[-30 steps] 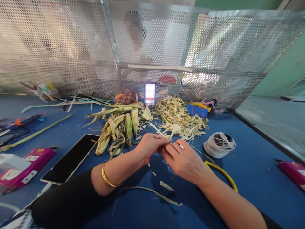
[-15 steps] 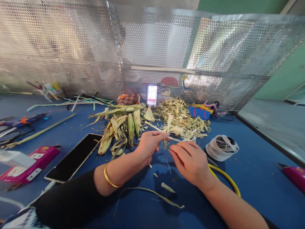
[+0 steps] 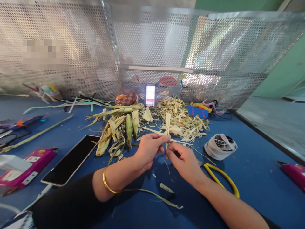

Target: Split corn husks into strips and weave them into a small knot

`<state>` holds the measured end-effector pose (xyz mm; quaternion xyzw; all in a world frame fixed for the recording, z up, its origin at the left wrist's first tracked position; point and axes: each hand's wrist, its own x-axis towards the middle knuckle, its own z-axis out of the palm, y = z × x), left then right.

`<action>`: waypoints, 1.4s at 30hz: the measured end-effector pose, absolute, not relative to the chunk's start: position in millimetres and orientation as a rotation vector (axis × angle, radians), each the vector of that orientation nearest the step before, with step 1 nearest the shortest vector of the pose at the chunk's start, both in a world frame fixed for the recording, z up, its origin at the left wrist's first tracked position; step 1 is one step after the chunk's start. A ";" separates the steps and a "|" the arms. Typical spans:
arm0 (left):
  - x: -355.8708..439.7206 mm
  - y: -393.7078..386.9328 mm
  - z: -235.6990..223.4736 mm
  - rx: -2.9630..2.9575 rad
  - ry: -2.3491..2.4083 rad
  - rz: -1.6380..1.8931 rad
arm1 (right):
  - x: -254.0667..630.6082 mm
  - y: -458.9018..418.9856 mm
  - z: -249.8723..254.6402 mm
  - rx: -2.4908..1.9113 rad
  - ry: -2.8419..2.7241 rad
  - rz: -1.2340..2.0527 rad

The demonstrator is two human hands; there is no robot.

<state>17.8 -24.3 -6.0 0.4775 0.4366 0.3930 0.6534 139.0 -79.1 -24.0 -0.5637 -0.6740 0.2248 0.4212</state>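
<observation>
Pale corn husk strips [image 3: 168, 122] cross one another above the blue table, one upright and one slanting sideways. My left hand [image 3: 150, 149], with a gold bangle at its wrist, pinches them where they cross. Just below the crossing, my right hand [image 3: 179, 159] has its thumb and forefinger closed on the lower end of the upright strip. Behind my hands lie a heap of shredded husk [image 3: 183, 119] and several whole husks [image 3: 130, 127]. A husk scrap [image 3: 166, 188] and a long thin strip [image 3: 162, 198] rest on the table in front.
Right of my hands stand a spool of white string [image 3: 220, 146] and yellow-handled scissors [image 3: 226, 176]. To the left lie a phone [image 3: 71, 160] and a magenta power strip [image 3: 30, 167]. A perforated metal screen [image 3: 152, 41] borders the back; a lit phone [image 3: 150, 94] leans there.
My right hand has moved left and in, from the sideways strip's right end to the upright strip's lower end. The upright strip stands taller above my left fingers. The view has shifted slightly.
</observation>
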 end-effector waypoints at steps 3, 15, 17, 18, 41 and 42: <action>16.9 -22.0 -5.8 1.117 1.002 0.875 | 139.1 -81.5 -23.2 -1.351 -1.762 0.583; 17.8 -21.6 -3.6 1.090 0.978 0.919 | 142.9 -88.7 -16.6 -1.129 -2.138 0.404; 16.5 -19.6 -3.1 1.100 0.994 0.923 | 148.1 -89.6 -15.6 -1.144 -2.108 0.185; 15.7 -18.6 -3.0 1.116 0.990 0.919 | 151.6 -89.1 -15.3 -1.176 -2.044 0.040; 16.7 -25.8 -9.3 1.364 0.831 0.694 | 171.2 -68.6 -8.3 -1.392 -1.397 0.757; 16.6 -26.8 -10.3 1.384 0.809 0.657 | 169.6 -68.6 -8.1 -1.374 -1.372 0.801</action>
